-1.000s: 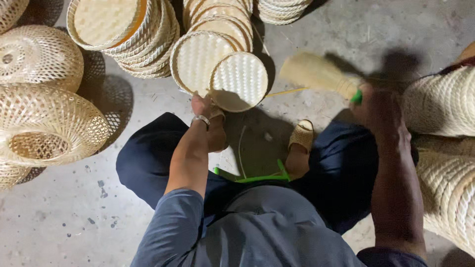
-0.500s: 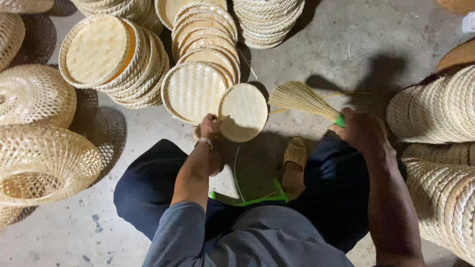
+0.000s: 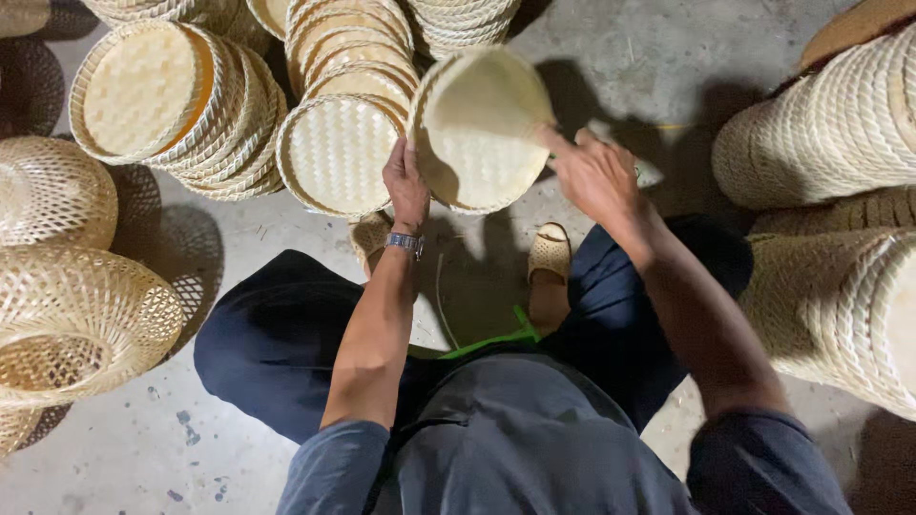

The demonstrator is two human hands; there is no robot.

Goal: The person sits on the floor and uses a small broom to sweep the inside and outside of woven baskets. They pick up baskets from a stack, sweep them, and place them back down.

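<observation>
Tall basket stacks [image 3: 830, 124] stand right of the held tray; open-weave domes [image 3: 76, 324] lie well left of it on the concrete floor [image 3: 239, 238]; rows of round trays [image 3: 181, 105] lean on edge just left of and behind it, likely to keep them reachable; the tray [image 3: 482, 129] itself is raised and tilted above the knees; the left hand [image 3: 405, 181] clasps its lower-left rim to steady it; the right hand [image 3: 596, 172] touches the right edge, fingers loosely curled, whether around something I cannot tell; a sandal [image 3: 551, 253] sits below.
</observation>
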